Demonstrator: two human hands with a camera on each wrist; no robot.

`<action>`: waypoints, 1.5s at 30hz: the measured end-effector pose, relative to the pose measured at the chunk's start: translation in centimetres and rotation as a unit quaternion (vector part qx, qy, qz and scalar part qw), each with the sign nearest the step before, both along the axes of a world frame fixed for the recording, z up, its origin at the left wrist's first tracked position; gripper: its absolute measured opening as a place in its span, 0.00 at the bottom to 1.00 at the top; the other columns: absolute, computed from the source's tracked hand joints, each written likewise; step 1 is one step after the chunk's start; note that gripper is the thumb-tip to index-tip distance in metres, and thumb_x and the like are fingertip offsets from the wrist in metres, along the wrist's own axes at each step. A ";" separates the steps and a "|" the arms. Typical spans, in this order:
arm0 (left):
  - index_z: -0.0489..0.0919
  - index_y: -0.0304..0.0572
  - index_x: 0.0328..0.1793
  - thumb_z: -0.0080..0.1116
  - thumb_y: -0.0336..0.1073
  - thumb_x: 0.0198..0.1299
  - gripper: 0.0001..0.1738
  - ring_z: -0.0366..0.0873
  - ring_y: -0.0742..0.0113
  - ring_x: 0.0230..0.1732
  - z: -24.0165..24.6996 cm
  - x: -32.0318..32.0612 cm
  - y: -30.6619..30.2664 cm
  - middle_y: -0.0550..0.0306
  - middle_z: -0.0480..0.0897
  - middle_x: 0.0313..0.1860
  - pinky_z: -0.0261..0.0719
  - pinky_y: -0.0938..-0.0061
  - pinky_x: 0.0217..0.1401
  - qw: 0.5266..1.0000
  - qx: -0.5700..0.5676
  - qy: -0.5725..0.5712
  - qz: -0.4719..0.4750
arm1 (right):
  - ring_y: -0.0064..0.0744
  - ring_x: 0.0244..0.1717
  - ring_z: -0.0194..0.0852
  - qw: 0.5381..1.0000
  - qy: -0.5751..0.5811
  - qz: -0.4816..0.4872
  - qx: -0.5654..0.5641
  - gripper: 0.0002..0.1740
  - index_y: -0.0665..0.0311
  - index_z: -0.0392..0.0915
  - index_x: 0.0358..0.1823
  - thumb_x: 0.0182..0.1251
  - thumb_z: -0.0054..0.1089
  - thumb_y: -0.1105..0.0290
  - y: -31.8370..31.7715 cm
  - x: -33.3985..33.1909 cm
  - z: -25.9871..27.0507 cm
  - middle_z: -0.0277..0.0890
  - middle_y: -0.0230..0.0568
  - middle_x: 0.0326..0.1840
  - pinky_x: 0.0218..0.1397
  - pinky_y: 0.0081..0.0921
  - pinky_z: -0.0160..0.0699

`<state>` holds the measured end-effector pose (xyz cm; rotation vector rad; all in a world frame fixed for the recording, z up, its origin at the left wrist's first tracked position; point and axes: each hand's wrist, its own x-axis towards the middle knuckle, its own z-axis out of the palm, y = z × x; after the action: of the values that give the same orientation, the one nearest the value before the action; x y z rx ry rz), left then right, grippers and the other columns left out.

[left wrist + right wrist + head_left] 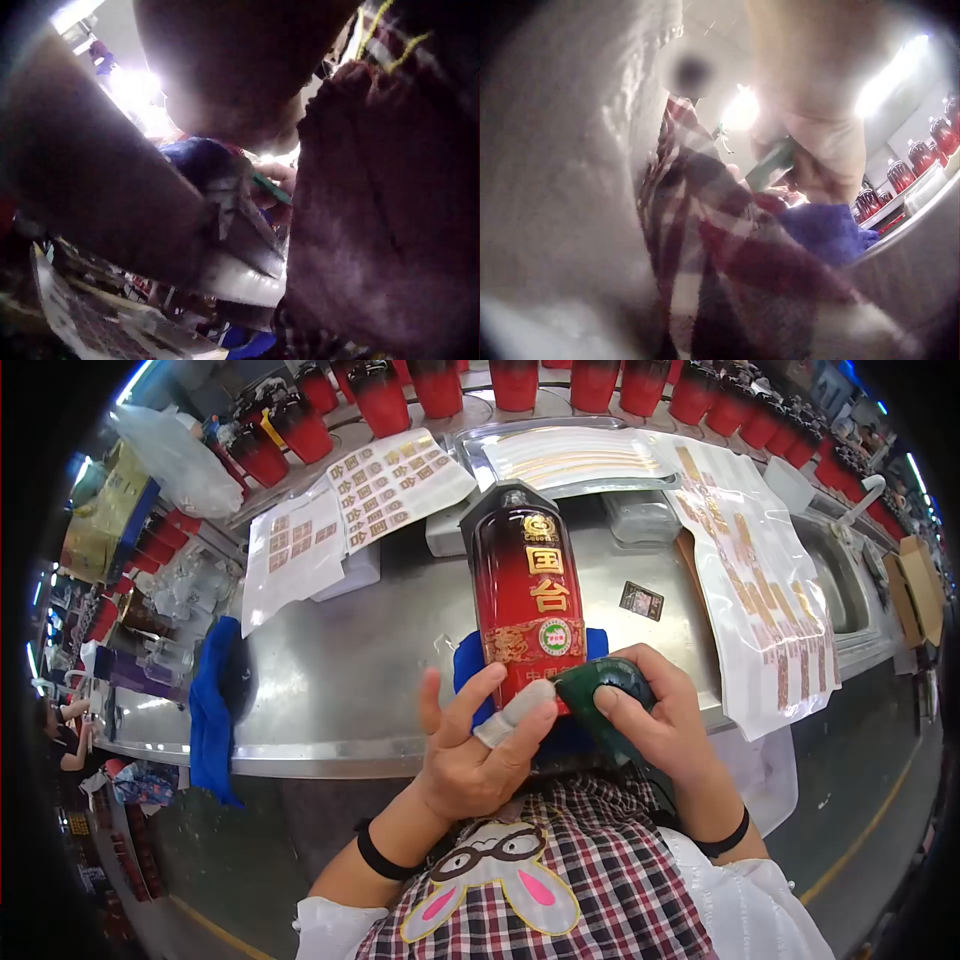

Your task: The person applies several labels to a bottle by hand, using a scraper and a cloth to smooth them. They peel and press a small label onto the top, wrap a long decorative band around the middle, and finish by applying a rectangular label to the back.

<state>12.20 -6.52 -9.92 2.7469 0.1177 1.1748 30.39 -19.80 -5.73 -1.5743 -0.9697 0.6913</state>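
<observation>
A red-and-black bottle [525, 575] with gold characters and a round green-and-white sticker [553, 637] lies on a blue cloth [596, 645], neck pointing away from me. My left hand [475, 765] is at the bottle's base, fingers spread and fairly straight; a white cover [515, 712] wraps one finger near the lower label. From the right, my right hand [660, 710] grips a dark green tool [607, 700] with a rounded end, its tip close to the covered fingertip. In the right wrist view the green tool [771, 166] appears flat, and its exact kind is unclear.
Sticker sheets [400, 485] lie at the back left, and a long sheet [755, 590] drapes over the right edge. A metal tray [570, 455] of strips stands behind the bottle. A dark card [641, 601] and blue cloth [212, 710] lie on the table. Red bottles [515, 385] line the back.
</observation>
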 end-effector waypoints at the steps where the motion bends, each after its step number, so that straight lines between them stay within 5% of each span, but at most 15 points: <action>1: 0.81 0.45 0.61 0.57 0.33 0.62 0.20 0.69 0.45 0.70 -0.3 -0.2 0.1 0.49 0.85 0.55 0.42 0.37 0.79 1.000 -0.001 0.007 0.003 | 0.17 0.32 0.73 1.000 0.005 0.000 0.004 0.12 0.70 0.77 0.44 0.64 0.63 0.69 -0.1 0.1 -0.2 0.79 0.35 0.31 0.35 0.20 0.73; 13: 0.85 0.51 0.54 0.59 0.27 0.54 0.20 0.72 0.57 0.67 2.1 0.7 0.6 0.57 0.87 0.51 0.42 0.41 0.81 0.995 0.079 0.034 -0.041 | 0.15 0.35 0.74 0.989 0.128 -0.035 0.061 0.11 0.68 0.77 0.47 0.68 0.63 0.70 -1.5 0.9 -1.5 0.80 0.31 0.36 0.39 0.17 0.75; 19: 0.82 0.37 0.59 0.55 0.26 0.58 0.21 0.74 0.51 0.66 -0.2 -1.1 0.4 0.50 0.86 0.53 0.46 0.40 0.79 0.999 0.039 0.013 0.032 | 0.15 0.39 0.75 0.985 0.123 -0.080 0.087 0.14 0.68 0.75 0.51 0.71 0.62 0.68 -3.4 2.1 -1.6 0.80 0.32 0.40 0.43 0.17 0.75; 25: 0.78 0.29 0.63 0.54 0.29 0.60 0.24 0.71 0.43 0.70 -1.1 -2.1 -0.2 0.43 0.81 0.60 0.50 0.41 0.78 0.993 -0.084 0.038 0.072 | 0.24 0.49 0.77 0.992 -0.038 -0.071 0.098 0.20 0.69 0.71 0.64 0.72 0.55 0.74 -3.2 2.2 -1.1 0.80 0.39 0.49 0.52 0.21 0.76; 26: 0.76 0.27 0.65 0.54 0.30 0.61 0.25 0.71 0.42 0.70 -1.0 -2.1 -0.4 0.41 0.80 0.60 0.50 0.42 0.78 0.991 -0.100 0.044 0.081 | 0.27 0.56 0.76 0.987 -0.098 -0.047 0.117 0.20 0.69 0.71 0.64 0.71 0.51 0.79 -3.3 2.8 -1.0 0.78 0.45 0.59 0.56 0.23 0.76; 27: 0.71 0.27 0.70 0.55 0.34 0.64 0.29 0.67 0.41 0.72 -1.1 -2.0 -0.2 0.37 0.76 0.65 0.50 0.45 0.79 0.990 -0.099 0.055 0.079 | 0.33 0.64 0.74 0.987 -0.022 -0.060 0.149 0.20 0.68 0.72 0.62 0.69 0.47 0.84 -3.2 2.5 -0.7 0.72 0.51 0.68 0.60 0.27 0.76; 29: 0.64 0.27 0.75 0.56 0.39 0.66 0.34 0.61 0.40 0.76 -0.9 -1.1 -0.4 0.34 0.69 0.72 0.51 0.49 0.79 0.986 -0.129 0.055 0.091 | 0.44 0.69 0.71 0.966 -0.191 -0.040 0.171 0.21 0.68 0.75 0.56 0.63 0.45 0.89 -3.9 4.2 -0.5 0.66 0.56 0.73 0.64 0.32 0.75; 30: 0.60 0.27 0.77 0.59 0.46 0.67 0.40 0.57 0.39 0.77 -1.3 -0.8 -0.3 0.33 0.63 0.76 0.53 0.53 0.78 0.982 -0.130 0.074 0.119 | 0.53 0.69 0.69 0.939 -0.301 -0.063 0.153 0.20 0.69 0.78 0.48 0.57 0.46 0.90 -4.4 4.8 0.2 0.67 0.57 0.71 0.65 0.35 0.74; 33: 0.59 0.28 0.77 0.61 0.51 0.66 0.44 0.59 0.40 0.77 -0.4 0.7 0.0 0.35 0.63 0.75 0.55 0.55 0.77 0.977 -0.162 0.062 0.120 | 0.54 0.67 0.70 0.938 -0.334 -0.088 0.039 0.17 0.70 0.79 0.42 0.54 0.48 0.90 -7.3 6.9 1.9 0.70 0.55 0.69 0.64 0.37 0.74; 34: 0.61 0.26 0.76 0.66 0.53 0.61 0.47 0.59 0.34 0.74 -0.6 0.9 0.2 0.32 0.66 0.72 0.52 0.48 0.77 0.973 -0.197 0.038 0.111 | 0.53 0.64 0.73 0.926 -0.356 -0.126 -0.011 0.15 0.70 0.79 0.41 0.54 0.49 0.89 -8.1 7.6 2.1 0.74 0.52 0.65 0.63 0.37 0.75; 37: 0.61 0.27 0.76 0.65 0.56 0.62 0.48 0.60 0.34 0.73 -0.4 0.8 0.5 0.32 0.66 0.72 0.53 0.49 0.77 0.969 -0.221 0.043 0.100 | 0.53 0.59 0.75 0.885 -0.424 -0.164 -0.102 0.16 0.70 0.81 0.46 0.58 0.51 0.85 -10.3 12.4 1.4 0.76 0.53 0.60 0.61 0.37 0.76; 40: 0.62 0.28 0.76 0.64 0.59 0.61 0.49 0.62 0.35 0.72 -0.5 0.9 0.6 0.31 0.68 0.70 0.53 0.48 0.77 0.964 -0.246 0.049 0.091 | 0.52 0.56 0.76 0.866 -0.476 -0.127 -0.088 0.16 0.70 0.81 0.50 0.62 0.51 0.84 -8.2 14.3 3.4 0.78 0.54 0.53 0.60 0.38 0.76; 45: 0.61 0.25 0.75 0.63 0.59 0.61 0.50 0.65 0.35 0.70 -1.3 0.6 0.9 0.31 0.70 0.68 0.56 0.44 0.75 0.971 -0.216 0.052 0.084 | 0.55 0.56 0.76 0.848 -0.520 0.054 -0.087 0.18 0.67 0.81 0.54 0.64 0.53 0.84 4.1 17.6 4.9 0.77 0.57 0.54 0.61 0.38 0.75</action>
<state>12.80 -5.58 -11.24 2.4420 0.5575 0.9083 47.99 -15.68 -0.78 -2.0967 -1.8205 -0.0939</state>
